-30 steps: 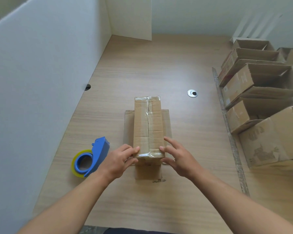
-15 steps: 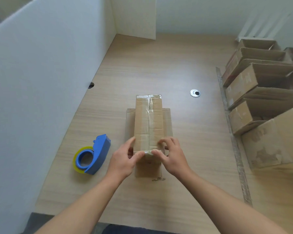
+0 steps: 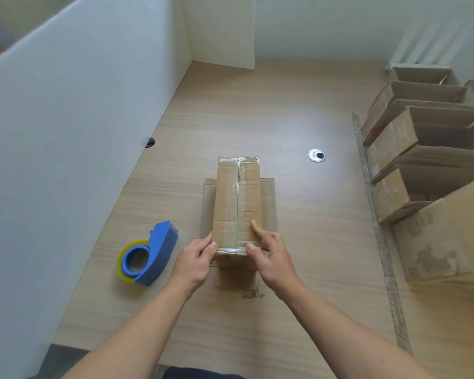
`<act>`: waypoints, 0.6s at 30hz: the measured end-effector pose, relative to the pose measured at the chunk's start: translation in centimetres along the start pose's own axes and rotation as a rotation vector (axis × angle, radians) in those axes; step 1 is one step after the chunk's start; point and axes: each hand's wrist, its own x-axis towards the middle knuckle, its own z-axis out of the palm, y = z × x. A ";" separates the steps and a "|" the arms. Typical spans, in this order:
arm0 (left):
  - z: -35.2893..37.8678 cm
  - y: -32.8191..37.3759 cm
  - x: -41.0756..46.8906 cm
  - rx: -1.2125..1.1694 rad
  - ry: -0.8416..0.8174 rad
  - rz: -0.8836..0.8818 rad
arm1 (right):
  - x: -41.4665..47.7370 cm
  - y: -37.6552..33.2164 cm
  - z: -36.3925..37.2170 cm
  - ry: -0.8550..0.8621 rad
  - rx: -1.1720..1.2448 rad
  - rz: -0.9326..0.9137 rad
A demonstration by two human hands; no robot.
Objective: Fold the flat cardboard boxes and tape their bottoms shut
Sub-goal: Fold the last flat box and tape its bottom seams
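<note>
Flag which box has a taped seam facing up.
The centre box, gripped at its near end by the left hand and right hand: tape runs along its top seam. The boxes at right lie tipped, openings showing.

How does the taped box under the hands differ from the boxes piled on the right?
The taped box stands alone, sealed side up, left hand and right hand holding its near end. The piled boxes lie tipped in a row, open mouths showing, untouched. All are brown cardboard.

The right edge cuts off the folded boxes (image 3: 435,149); flap print (image 3: 253,295) is unreadable.
</note>
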 end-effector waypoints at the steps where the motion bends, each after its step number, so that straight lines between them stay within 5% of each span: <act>1: -0.2 -0.1 0.0 -0.043 -0.009 -0.031 | 0.0 0.0 -0.3 -0.021 0.020 -0.001; 11: 0.9 -1.2 -0.6 -0.224 -0.022 -0.158 | -1.1 0.0 -2.9 -0.181 -0.122 -0.010; 18: -3.4 1.4 -1.0 0.016 -0.328 -0.027 | 3.3 -2.4 -9.0 0.309 -0.303 -0.120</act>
